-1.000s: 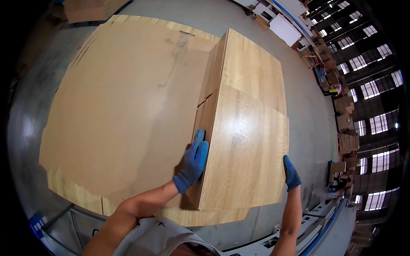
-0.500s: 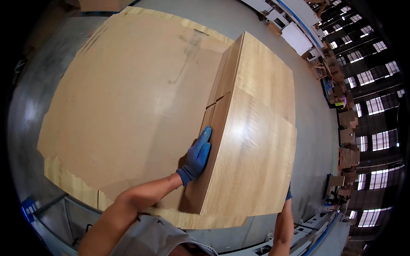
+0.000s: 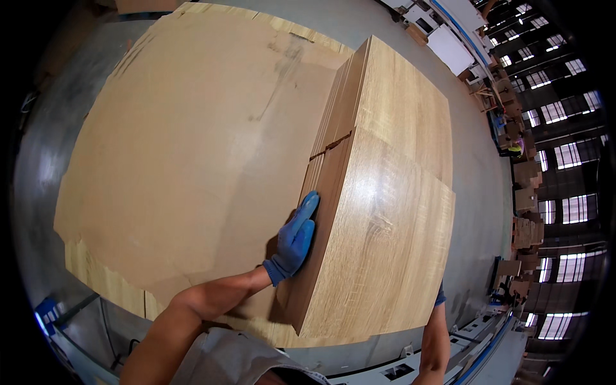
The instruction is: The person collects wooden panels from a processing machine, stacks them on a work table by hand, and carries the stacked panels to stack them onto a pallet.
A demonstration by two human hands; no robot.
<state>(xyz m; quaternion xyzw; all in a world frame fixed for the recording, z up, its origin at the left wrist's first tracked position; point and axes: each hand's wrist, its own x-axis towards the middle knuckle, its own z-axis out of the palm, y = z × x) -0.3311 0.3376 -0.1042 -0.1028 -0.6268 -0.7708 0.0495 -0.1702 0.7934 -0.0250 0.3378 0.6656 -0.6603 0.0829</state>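
Two stacks of light wood-grain boards stand end to end: the near stack [image 3: 378,237] in front of me and the far stack [image 3: 404,102] beyond it. My left hand [image 3: 295,244], in a blue glove, lies flat against the left side of the near stack, its fingers stretched along the board edges. At the near stack's right side, only the cuff of my right hand [image 3: 440,296] shows; its fingers are hidden by the boards. A dark, narrow gap shows between the two stacks on their left side.
Both stacks rest on a broad brown sheet [image 3: 179,147] with torn edges, over wood-grain panels [image 3: 106,276]. A metal frame [image 3: 77,321] stands at lower left. Rails of a machine [image 3: 475,330] run at lower right. A person [image 3: 513,149] is among cartons far right.
The near stack's upper boards have shifted slightly toward me and to the right, and the gap to the far stack looks wider. My right arm has moved a little right.
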